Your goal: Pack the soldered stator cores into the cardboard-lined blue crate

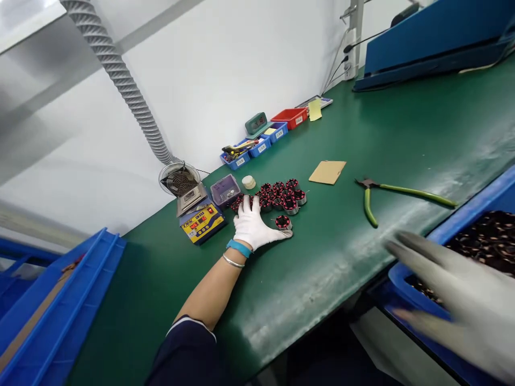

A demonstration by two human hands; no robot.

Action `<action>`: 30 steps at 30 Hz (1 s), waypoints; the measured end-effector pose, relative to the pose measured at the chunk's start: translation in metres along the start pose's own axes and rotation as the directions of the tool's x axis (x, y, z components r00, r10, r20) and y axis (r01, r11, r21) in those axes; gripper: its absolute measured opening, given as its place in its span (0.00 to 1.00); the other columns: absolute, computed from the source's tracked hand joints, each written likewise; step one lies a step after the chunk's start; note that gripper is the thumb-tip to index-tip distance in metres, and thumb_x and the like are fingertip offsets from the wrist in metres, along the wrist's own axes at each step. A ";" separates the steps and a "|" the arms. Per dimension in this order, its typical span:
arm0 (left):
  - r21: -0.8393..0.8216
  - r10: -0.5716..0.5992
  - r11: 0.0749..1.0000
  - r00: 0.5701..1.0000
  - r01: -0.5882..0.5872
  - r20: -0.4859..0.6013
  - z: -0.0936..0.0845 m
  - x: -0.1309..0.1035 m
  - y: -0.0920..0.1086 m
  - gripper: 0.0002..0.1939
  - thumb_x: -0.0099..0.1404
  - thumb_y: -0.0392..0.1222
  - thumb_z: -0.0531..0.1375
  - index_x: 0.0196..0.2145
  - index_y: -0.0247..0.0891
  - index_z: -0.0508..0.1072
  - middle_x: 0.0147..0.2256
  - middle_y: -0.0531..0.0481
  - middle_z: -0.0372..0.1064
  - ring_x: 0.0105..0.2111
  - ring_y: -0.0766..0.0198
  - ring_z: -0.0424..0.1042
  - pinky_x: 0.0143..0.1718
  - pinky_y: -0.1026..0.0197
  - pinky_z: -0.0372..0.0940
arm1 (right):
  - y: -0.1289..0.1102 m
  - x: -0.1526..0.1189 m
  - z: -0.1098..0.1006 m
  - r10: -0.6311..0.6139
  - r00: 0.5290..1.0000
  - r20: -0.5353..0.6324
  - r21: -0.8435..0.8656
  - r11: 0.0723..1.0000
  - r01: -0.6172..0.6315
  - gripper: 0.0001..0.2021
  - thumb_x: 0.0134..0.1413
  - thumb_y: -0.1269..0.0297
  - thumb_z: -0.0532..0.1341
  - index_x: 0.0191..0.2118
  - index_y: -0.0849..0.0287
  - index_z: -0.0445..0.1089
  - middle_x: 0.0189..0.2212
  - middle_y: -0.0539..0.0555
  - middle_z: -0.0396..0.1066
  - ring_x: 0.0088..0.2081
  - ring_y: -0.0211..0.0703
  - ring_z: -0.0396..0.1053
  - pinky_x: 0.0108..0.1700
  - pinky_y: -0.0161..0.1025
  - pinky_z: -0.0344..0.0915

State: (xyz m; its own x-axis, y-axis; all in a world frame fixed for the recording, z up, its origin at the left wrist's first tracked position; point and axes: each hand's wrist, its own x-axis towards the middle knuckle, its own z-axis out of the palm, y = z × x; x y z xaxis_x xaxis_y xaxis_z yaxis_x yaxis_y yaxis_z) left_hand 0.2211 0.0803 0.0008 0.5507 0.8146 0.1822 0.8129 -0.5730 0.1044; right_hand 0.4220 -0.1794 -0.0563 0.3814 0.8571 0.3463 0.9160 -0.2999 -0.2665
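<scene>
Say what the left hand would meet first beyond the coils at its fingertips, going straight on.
Probably the round white object, past those coils; depth is unclear: the left hand might clear it.

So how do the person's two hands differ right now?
The left hand looks sharp, while the right hand is blurred. The left hand spreads at the wound stators; the right hand appears at the blue bin. The left hand looks smaller in view than the right hand. Both seem to wear pale gloves.

On the bench (306,262), coils (277,202) were placed between the control box (202,222) and pliers (369,184); trays (262,148) were lined up behind.
</scene>
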 end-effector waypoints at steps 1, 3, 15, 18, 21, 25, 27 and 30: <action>-0.014 0.014 1.000 1.000 -0.014 0.013 0.000 0.004 0.000 0.71 0.37 0.77 0.66 0.70 0.37 0.48 0.71 0.32 0.39 0.69 0.35 0.46 0.64 0.39 0.56 | -0.011 0.019 -0.002 -0.067 0.995 0.069 0.013 0.998 0.067 0.40 0.49 0.46 0.61 0.69 0.33 0.54 0.67 0.57 0.54 0.62 0.57 0.63 0.54 0.48 0.69; -0.030 0.032 0.999 0.999 -0.031 0.039 0.000 0.011 0.001 0.68 0.40 0.78 0.65 0.69 0.37 0.50 0.71 0.32 0.41 0.68 0.34 0.48 0.61 0.39 0.60 | -0.037 0.070 -0.003 -0.091 0.966 0.243 -0.016 0.995 0.097 0.46 0.46 0.47 0.64 0.72 0.42 0.51 0.71 0.59 0.44 0.60 0.64 0.64 0.55 0.57 0.69; -0.076 0.140 0.987 0.990 -0.139 -0.001 0.005 0.018 -0.002 0.54 0.46 0.71 0.66 0.63 0.38 0.61 0.64 0.35 0.58 0.64 0.32 0.54 0.56 0.36 0.65 | -0.083 0.211 0.040 -0.252 0.880 0.402 -0.060 0.952 0.300 0.53 0.32 0.36 0.67 0.68 0.50 0.59 0.65 0.62 0.54 0.58 0.67 0.60 0.51 0.56 0.67; -0.128 0.185 0.974 0.983 -0.185 -0.016 0.004 0.007 0.000 0.53 0.45 0.70 0.67 0.62 0.38 0.62 0.63 0.37 0.60 0.63 0.32 0.54 0.57 0.37 0.65 | -0.083 0.191 0.032 -0.234 0.890 0.392 -0.099 0.951 0.293 0.49 0.37 0.37 0.65 0.67 0.50 0.60 0.65 0.61 0.54 0.57 0.66 0.61 0.46 0.53 0.69; -0.185 0.280 0.941 0.959 -0.283 -0.042 0.004 -0.012 0.002 0.50 0.45 0.65 0.68 0.61 0.36 0.63 0.63 0.40 0.61 0.62 0.36 0.56 0.60 0.41 0.64 | -0.087 0.168 0.020 -0.222 0.873 0.435 -0.124 0.945 0.302 0.46 0.42 0.40 0.64 0.68 0.50 0.59 0.66 0.62 0.54 0.56 0.64 0.63 0.46 0.51 0.69; -0.186 0.391 0.896 0.915 -0.403 -0.102 0.008 -0.033 0.002 0.42 0.52 0.60 0.65 0.59 0.35 0.65 0.61 0.40 0.64 0.61 0.40 0.58 0.60 0.42 0.64 | -0.098 0.147 0.008 -0.212 0.831 0.515 -0.122 0.941 0.316 0.43 0.50 0.43 0.61 0.70 0.51 0.55 0.67 0.62 0.51 0.52 0.61 0.66 0.46 0.50 0.69; -0.160 0.415 0.888 0.901 -0.431 -0.124 0.011 -0.035 0.000 0.40 0.54 0.61 0.64 0.59 0.36 0.65 0.61 0.40 0.64 0.61 0.40 0.59 0.59 0.40 0.65 | -0.103 0.143 0.005 -0.195 0.823 0.534 -0.134 0.941 0.310 0.41 0.51 0.43 0.60 0.70 0.50 0.55 0.67 0.63 0.51 0.52 0.61 0.66 0.45 0.49 0.69; -0.132 0.429 0.884 0.891 -0.448 -0.147 0.012 -0.030 -0.002 0.38 0.55 0.60 0.64 0.58 0.37 0.67 0.60 0.40 0.66 0.60 0.41 0.62 0.58 0.42 0.65 | -0.103 0.143 0.007 -0.200 0.832 0.517 -0.132 0.942 0.308 0.40 0.52 0.43 0.61 0.69 0.49 0.56 0.64 0.65 0.54 0.51 0.60 0.66 0.43 0.47 0.69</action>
State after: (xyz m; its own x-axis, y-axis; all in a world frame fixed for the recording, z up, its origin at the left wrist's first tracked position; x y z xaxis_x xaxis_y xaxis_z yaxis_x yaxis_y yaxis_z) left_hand 0.2052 0.0580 -0.0170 0.8119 0.4664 0.3513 0.4472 -0.8835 0.1395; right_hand 0.3809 -0.0230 0.0144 0.0696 0.9899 -0.1236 0.9970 -0.0733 -0.0259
